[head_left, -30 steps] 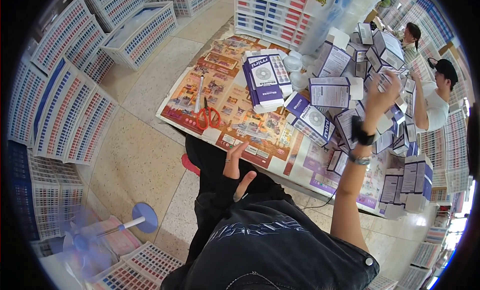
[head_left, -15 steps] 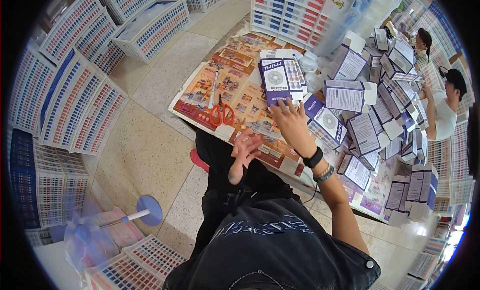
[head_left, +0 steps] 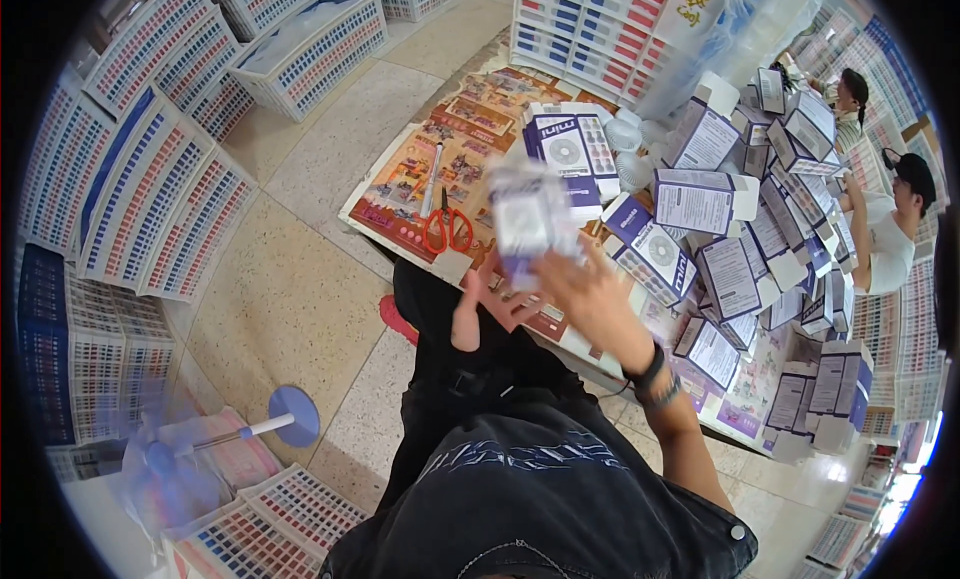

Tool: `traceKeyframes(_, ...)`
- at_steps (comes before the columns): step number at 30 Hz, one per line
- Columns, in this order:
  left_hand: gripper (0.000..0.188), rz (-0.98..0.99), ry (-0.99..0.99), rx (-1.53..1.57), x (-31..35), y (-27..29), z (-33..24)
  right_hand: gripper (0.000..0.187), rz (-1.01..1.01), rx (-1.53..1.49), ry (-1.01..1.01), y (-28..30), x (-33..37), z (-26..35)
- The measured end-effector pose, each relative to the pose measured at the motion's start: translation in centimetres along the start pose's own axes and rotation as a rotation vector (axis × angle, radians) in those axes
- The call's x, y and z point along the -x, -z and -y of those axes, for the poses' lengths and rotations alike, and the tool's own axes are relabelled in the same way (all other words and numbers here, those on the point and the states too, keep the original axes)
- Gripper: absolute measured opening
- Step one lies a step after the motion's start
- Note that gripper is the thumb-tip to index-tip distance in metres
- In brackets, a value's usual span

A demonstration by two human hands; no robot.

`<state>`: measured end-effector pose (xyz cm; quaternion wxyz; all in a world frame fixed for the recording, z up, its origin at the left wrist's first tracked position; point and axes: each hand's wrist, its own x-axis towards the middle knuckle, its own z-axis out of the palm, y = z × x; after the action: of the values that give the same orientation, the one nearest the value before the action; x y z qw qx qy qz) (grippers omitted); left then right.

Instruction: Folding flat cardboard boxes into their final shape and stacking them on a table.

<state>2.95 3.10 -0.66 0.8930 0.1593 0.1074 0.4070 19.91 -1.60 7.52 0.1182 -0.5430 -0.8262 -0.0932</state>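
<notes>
Right hand (head_left: 590, 294) grips 1 blurred white-and-purple box (head_left: 530, 224) above the table (head_left: 400, 194). Left hand (head_left: 467, 319) hangs loosely open, holding nothing, near red scissors (head_left: 447, 231)

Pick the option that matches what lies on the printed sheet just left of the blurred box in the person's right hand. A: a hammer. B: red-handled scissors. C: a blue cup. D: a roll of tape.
B: the red-handled scissors lie on the printed sheet beside a pen, left of the blurred box that the right hand holds.
</notes>
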Motion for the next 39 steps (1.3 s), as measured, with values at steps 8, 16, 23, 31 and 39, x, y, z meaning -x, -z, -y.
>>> traceKeyframes(8,0.101,0.4,-0.231,0.063,1.9,0.8,2.0,0.067,-0.056,-0.735,-0.337,4.0,1.1,4.5)
traceKeyframes(16,0.1,0.297,-0.205,-0.215,2.9,2.0,1.6,0.064,-0.427,-0.848,-0.379,4.4,-0.6,5.5)
traceKeyframes(23,0.101,0.195,-0.171,-0.472,4.0,-0.4,0.3,0.036,-0.469,-1.58,-0.503,3.9,0.1,6.0)
traceKeyframes(31,0.065,0.3,-0.921,-1.401,3.5,-2.7,-2.4,0.067,-0.321,-1.598,-0.65,5.3,-1.2,5.5)
traceKeyframes(39,0.064,0.425,-1.084,-1.287,3.0,-2.4,-2.6,0.054,-0.186,-1.603,-0.421,4.7,-0.4,4.4)
